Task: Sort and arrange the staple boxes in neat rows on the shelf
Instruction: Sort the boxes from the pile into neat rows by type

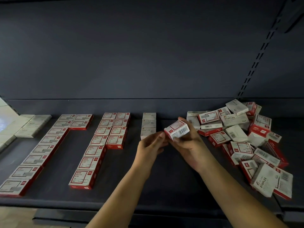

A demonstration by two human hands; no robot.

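Two bare hands meet above a dark grey metal shelf point(164, 186) — the right hand point(189, 142) grips a small red-and-white cardboard staple box point(177, 130) with curled fingers, and the left hand point(152, 145) pinches its corner. Neat rows of matching boxes point(98, 145) lie left; a loose heap of boxes point(243, 139) lies right.

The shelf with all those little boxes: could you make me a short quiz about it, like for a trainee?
1. True or false: the small red-and-white cardboard box with a barcode rests on the dark grey metal shelf.
2. Which hand grips it: A left hand, B right hand, C both?
3. Fill in: the unsorted heap of red-and-white boxes lies to the ___ of the hands.

Key: 1 false, it is held above the shelf; 2 C; 3 right.
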